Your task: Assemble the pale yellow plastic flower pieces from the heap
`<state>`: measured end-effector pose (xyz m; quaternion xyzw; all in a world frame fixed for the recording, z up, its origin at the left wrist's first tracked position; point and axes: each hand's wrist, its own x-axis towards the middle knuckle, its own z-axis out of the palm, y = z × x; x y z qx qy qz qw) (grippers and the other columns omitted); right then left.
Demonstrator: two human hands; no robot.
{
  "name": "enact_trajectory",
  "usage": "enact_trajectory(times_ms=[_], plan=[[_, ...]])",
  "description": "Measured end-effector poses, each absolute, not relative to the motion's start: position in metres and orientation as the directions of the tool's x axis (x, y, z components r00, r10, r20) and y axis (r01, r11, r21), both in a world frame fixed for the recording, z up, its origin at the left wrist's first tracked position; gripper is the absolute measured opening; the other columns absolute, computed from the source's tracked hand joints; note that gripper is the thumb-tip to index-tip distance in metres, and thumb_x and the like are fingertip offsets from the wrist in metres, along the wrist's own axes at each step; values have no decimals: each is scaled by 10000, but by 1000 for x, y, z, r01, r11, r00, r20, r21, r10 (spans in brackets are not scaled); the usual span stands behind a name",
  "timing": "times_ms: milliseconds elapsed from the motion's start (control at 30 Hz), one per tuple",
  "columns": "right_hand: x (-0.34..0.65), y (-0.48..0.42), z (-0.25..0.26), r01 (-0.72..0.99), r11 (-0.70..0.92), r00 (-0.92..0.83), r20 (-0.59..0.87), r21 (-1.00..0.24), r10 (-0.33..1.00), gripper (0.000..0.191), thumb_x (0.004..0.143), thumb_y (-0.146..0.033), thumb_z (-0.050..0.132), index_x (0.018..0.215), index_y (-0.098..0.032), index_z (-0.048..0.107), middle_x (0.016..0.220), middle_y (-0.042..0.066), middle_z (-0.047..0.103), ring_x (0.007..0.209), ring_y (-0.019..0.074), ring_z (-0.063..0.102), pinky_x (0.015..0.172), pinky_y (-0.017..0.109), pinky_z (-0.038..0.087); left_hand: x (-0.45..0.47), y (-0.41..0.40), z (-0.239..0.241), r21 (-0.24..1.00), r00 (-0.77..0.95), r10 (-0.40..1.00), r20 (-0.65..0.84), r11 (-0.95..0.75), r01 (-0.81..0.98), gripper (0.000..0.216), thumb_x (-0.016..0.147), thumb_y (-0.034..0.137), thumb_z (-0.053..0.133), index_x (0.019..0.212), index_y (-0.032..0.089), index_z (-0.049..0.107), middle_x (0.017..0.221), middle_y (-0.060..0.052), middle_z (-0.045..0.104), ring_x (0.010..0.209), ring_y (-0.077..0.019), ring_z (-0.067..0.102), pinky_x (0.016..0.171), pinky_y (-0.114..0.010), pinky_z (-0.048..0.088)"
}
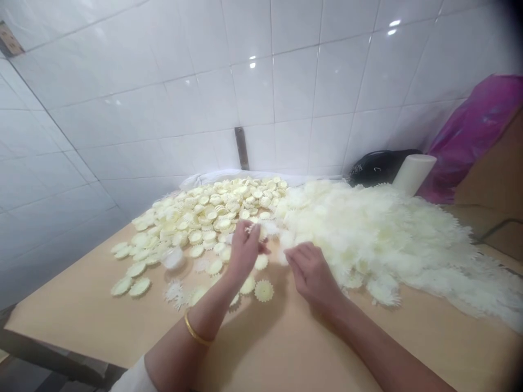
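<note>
My left hand [244, 250], with a gold bangle at its wrist, is closed with thumb and fingers pinching a small pale notched disc [254, 228]. My right hand [312, 274] is closed too; a thin whitish petal-like piece [283, 251] shows at its fingertips, its outline blurred. Between and under the hands lie a few loose pale-yellow toothed discs [264, 291]. Beyond my left hand spreads a heap of round, scalloped cream discs [204, 218]. To the right, past my right hand, is a large fluffy pile of thin whitish fringed pieces [379, 228].
A small clear cup [173, 258] with white contents stands left of my left hand, near a white fringed piece [175, 294]. A white cylinder [414, 174], a black bag [378, 166] and a magenta plastic sheet [469, 136] stand at back right. A tiled wall [294, 81] borders the brown tabletop [81, 321].
</note>
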<state>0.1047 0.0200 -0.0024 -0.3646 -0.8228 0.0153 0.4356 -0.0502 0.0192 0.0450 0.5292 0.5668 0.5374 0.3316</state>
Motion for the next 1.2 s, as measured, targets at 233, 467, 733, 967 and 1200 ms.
enact_trajectory(times_ms=[233,467,733,967,1200], plan=[[115,30,4,455,613,21,696,-646,718,205,857,-214,352,885,-170,551,784,59,588,770,179,533,698,309,422,-8,15,27,952,154,983,-95,135,-273,171,703,245,555,849,186,489,696,-18,584,555,-106,547,566,-250,433],[115,30,11,483,563,51,664,-670,746,226,866,-238,345,869,-171,560,778,59,581,744,167,517,691,295,406,1,19,20,982,257,963,-80,121,-147,175,701,330,561,752,171,509,531,24,530,444,-94,480,458,-219,369],[111,27,16,656,560,-57,706,-507,706,231,842,-182,356,640,-175,469,698,18,484,696,134,442,673,277,360,-1,24,13,999,182,983,13,-20,34,250,714,353,560,609,166,432,425,63,433,396,-63,387,413,-177,296],[108,20,19,536,596,-70,673,-598,737,235,842,-189,354,648,-177,487,659,16,490,679,140,459,651,270,372,-5,18,13,989,150,986,77,-95,112,312,736,420,523,581,173,409,381,75,363,350,-58,339,368,-173,249],[108,24,13,303,500,-86,499,-811,862,262,857,-286,374,701,-162,544,627,6,528,612,131,487,593,246,386,-10,19,14,993,149,987,62,-76,91,346,733,517,481,644,185,441,340,99,277,283,-61,289,321,-186,236]])
